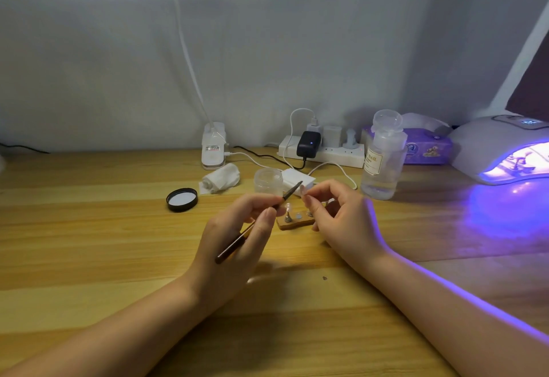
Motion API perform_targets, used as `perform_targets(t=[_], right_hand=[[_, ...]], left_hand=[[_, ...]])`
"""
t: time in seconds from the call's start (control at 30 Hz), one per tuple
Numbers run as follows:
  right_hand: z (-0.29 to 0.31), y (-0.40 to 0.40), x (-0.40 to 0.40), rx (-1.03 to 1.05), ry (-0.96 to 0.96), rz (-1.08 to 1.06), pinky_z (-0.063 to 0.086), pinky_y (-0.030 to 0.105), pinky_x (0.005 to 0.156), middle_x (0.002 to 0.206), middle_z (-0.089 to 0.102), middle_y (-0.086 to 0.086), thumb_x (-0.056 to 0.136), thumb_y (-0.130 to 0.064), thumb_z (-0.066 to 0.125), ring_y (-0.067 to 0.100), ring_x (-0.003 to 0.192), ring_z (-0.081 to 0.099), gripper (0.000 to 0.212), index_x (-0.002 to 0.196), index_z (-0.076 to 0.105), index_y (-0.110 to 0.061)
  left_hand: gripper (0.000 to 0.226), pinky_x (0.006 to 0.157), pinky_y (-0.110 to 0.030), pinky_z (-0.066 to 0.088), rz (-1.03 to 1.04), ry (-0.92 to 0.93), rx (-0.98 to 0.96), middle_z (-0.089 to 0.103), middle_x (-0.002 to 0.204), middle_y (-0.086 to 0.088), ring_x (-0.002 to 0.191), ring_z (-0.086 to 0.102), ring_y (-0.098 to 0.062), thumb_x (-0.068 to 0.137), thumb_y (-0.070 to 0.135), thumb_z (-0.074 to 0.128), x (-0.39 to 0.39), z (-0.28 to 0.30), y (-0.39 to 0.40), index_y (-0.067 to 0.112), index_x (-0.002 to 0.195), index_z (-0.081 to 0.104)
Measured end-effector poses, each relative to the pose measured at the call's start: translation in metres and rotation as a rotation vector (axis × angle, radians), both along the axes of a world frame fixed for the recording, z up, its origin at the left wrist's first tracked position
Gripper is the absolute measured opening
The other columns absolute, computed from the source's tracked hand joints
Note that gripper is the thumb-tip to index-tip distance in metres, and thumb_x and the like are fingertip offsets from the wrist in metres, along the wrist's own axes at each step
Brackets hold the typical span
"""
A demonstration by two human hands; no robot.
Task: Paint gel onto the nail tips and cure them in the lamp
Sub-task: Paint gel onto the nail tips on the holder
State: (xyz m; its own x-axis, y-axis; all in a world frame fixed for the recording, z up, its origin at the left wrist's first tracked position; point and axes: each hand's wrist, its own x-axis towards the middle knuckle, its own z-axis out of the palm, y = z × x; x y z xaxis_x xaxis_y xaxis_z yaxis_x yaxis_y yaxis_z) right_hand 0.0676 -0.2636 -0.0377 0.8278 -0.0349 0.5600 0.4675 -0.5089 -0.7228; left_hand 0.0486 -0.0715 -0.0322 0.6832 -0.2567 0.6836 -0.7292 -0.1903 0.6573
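Wooden table (89, 228) carrying: black lid (181, 199) lying flat, crumpled tissue (221, 178), open clear jar (268, 181), wooden nail stand (294, 222) at ctr, clear bottle (383, 158) standing upright, power strip (322, 150) at rear, UV lamp (502, 147) glowing violet at rt.

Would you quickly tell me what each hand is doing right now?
Left hand: holding the brush.
Right hand: pinching a nail tip.
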Motion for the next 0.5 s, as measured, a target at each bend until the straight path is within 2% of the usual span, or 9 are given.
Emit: perform_targets(t=[0.1, 0.23, 0.37, 0.5], right_hand=[[-0.0005, 0.0002, -0.0001, -0.018, -0.002, -0.008, 0.055, 0.037, 0.058, 0.077, 0.064, -0.009, 0.09, -0.014, 0.064, 0.014, 0.061, 0.063, 0.007, 0.094, 0.065, -0.019], [-0.0009, 0.0, -0.0003, -0.002, 0.0, -0.005, 0.055, 0.037, 0.057, 0.077, 0.064, -0.009, 0.09, -0.013, 0.064, 0.015, 0.059, 0.063, 0.008, 0.094, 0.065, -0.02], [-0.0005, 0.0003, -0.0003, -0.008, -0.003, 0.0, 0.055, 0.036, 0.057, 0.078, 0.063, -0.009, 0.09, -0.014, 0.064, 0.013, 0.062, 0.063, 0.008, 0.095, 0.065, -0.02], [0.0003, 0.0007, -0.0014, -0.004, 0.004, 0.02, 0.056, 0.034, 0.057, 0.079, 0.064, -0.008, 0.09, -0.013, 0.064, 0.012, 0.064, 0.063, 0.009, 0.096, 0.064, -0.02]], left_hand=[[0.029, 0.083, -0.043, 0.054, -0.013, 0.04, 0.011, 0.074, 0.099, 0.004, 0.099, 0.069, -0.018, 0.093, 0.03, 0.05, -0.001, -0.0009, 0.0013, 0.014, 0.11, 0.068], [0.029, 0.077, -0.03, 0.053, 0.006, 0.015, -0.018, 0.073, 0.088, 0.003, 0.089, 0.069, -0.014, 0.091, 0.028, 0.048, -0.001, -0.0015, 0.0027, 0.009, 0.099, 0.069], [0.029, 0.078, -0.027, 0.054, 0.01, 0.007, -0.042, 0.073, 0.093, 0.002, 0.093, 0.069, -0.012, 0.093, 0.025, 0.047, -0.0001, -0.0015, 0.0011, 0.009, 0.106, 0.067], [0.034, 0.082, -0.039, 0.055, 0.006, 0.003, 0.006, 0.073, 0.102, 0.0, 0.1, 0.068, -0.015, 0.095, 0.028, 0.047, 0.0006, -0.0014, 0.0004, 0.008, 0.113, 0.067]])
